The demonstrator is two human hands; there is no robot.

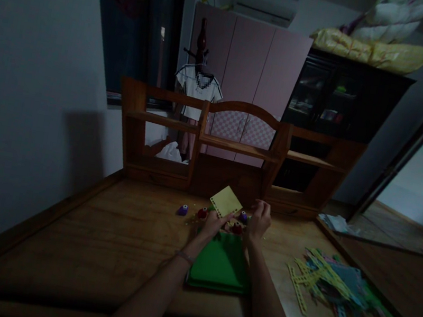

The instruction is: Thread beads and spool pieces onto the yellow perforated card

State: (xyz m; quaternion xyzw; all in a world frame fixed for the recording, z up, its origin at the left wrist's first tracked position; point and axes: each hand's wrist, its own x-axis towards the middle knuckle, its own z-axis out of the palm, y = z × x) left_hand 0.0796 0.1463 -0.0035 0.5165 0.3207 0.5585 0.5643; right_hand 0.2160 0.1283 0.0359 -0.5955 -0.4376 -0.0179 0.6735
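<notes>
My left hand (214, 224) grips a yellow square of paper (226, 201) by its near corner. Small holes run along two of the paper's edges. To the right of it, my right hand (260, 221) is raised with its fingers curled together; whether anything small is in them is hidden. Around the hands stand small punch-like pieces: a purple one (183, 210) at the left, a red one (202, 212), another red one (237, 228) and a purple one (243, 216). A flat green block (221, 267) lies below my hands, between the forearms.
A loose heap of punched paper strips (321, 277), yellow, green and blue, covers the table's right side. Tiny paper bits lie scattered around the punches. The wooden table (122, 241) has a raised shelf unit (233, 143) along its far edge and a wall at the left.
</notes>
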